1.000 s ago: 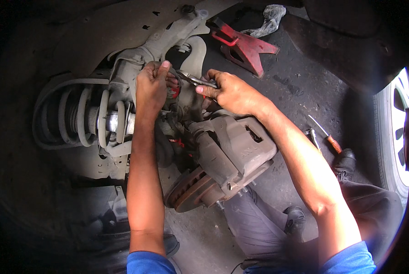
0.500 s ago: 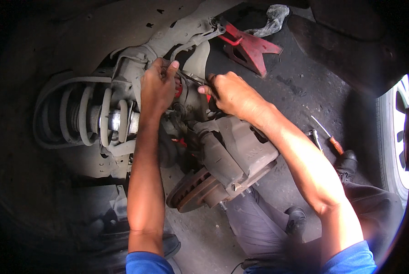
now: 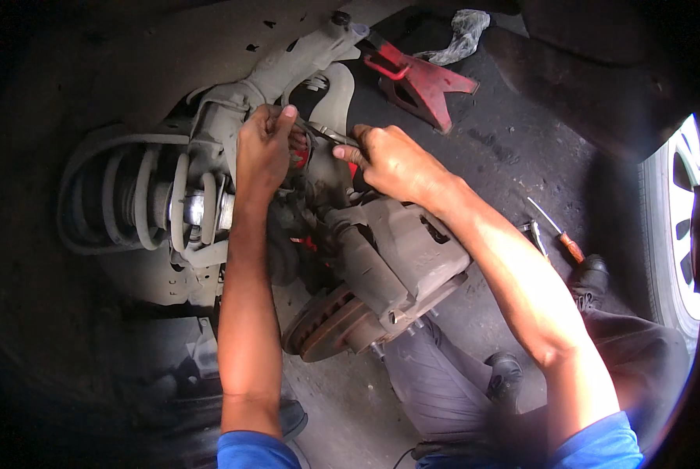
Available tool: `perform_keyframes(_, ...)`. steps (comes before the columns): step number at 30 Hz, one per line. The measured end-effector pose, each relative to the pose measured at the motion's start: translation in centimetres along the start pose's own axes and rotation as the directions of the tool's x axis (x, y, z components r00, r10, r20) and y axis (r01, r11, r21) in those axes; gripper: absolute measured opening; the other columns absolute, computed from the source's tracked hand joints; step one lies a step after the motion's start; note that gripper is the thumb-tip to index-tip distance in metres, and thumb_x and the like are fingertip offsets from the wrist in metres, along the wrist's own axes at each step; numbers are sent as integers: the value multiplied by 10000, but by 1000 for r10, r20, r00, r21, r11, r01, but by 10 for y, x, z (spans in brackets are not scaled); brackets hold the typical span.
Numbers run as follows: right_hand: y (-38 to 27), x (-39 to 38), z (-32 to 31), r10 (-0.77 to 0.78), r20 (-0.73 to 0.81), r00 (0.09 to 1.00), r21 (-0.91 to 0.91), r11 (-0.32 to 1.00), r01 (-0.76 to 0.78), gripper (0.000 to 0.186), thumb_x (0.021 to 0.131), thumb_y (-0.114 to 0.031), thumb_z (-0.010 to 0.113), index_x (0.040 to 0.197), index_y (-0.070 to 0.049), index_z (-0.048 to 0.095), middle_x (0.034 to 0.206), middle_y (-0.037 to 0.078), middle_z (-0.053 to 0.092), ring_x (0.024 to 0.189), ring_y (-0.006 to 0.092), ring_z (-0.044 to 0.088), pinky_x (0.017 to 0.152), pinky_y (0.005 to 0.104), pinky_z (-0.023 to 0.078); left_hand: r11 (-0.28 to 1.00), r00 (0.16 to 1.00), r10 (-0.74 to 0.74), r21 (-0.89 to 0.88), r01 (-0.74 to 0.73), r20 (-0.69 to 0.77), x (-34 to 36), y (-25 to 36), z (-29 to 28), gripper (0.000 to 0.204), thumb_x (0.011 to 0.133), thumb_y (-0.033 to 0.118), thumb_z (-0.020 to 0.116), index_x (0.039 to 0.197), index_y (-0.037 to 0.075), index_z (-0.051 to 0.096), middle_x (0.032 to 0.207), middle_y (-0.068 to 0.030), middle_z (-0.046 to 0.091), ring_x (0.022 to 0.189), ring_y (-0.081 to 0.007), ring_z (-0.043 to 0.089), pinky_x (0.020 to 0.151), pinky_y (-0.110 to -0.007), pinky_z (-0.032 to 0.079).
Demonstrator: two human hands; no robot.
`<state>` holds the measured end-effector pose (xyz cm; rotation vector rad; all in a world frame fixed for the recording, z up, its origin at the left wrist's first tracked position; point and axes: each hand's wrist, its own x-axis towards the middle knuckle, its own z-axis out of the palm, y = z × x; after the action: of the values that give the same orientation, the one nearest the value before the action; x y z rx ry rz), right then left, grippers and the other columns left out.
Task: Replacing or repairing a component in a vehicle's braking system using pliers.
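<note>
My left hand point(image 3: 265, 152) is closed beside the upper suspension arm point(image 3: 276, 74), thumb pointing up. What its curled fingers hold is hidden. To the right, my right hand point(image 3: 393, 160) grips a slim metal tool point(image 3: 330, 134), which looks like a wrench and reaches across toward the left hand. Below both hands sits the grey brake caliper point(image 3: 412, 250) over a rusty brake disc point(image 3: 319, 324). A pale curved metal piece point(image 3: 341, 86) rises just beyond the tool. Red parts point(image 3: 299, 156) show next to my left fingers.
A coil spring point(image 3: 143, 195) around a shock absorber stands left of my forearm. A red jack stand point(image 3: 424, 82) is on the floor beyond, near crumpled clear plastic point(image 3: 459, 35). At right lie a screwdriver point(image 3: 570, 246) and another metal tool point(image 3: 536, 236), with a wheel point(image 3: 674, 234) farther right.
The slim pale link near the suspension arm's outer end no longer shows there, exposing the arm's end and the curved piece. Both hands stay closed in nearly the same place; the view shifts slightly.
</note>
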<state>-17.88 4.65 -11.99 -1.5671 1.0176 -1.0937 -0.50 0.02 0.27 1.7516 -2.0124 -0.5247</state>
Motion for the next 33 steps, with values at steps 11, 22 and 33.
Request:
perform_keyframes(11,11,2,4,-59,-31,998,148,987,63,504,1035,-409,640,1003,90,694,685,278,597,687,406,654,699,486,489,1000,1000,-16,-12,16,-25,0,1,0,334,1059,280,651,1031,-53,665,808,-98,702,703,-149,671,675,-287,543)
perform_keyframes(22,1,-2,-1,-70,13,997,43,997,70,429,1047,-365,608,1059,50,717,900,333,683,966,509,671,851,555,523,1000,1000,-5,-9,5,-26,-1,2,-1,328,1043,263,678,1004,-63,663,801,-97,694,702,-137,667,673,-277,541)
perform_keyframes(33,-2,-3,-3,-73,-10,997,-108,992,71,325,1030,-268,643,973,41,725,892,319,694,963,481,692,820,534,557,979,998,62,196,-55,-29,-1,3,3,316,1040,267,681,1019,-47,655,801,-77,685,712,-122,656,670,-275,534)
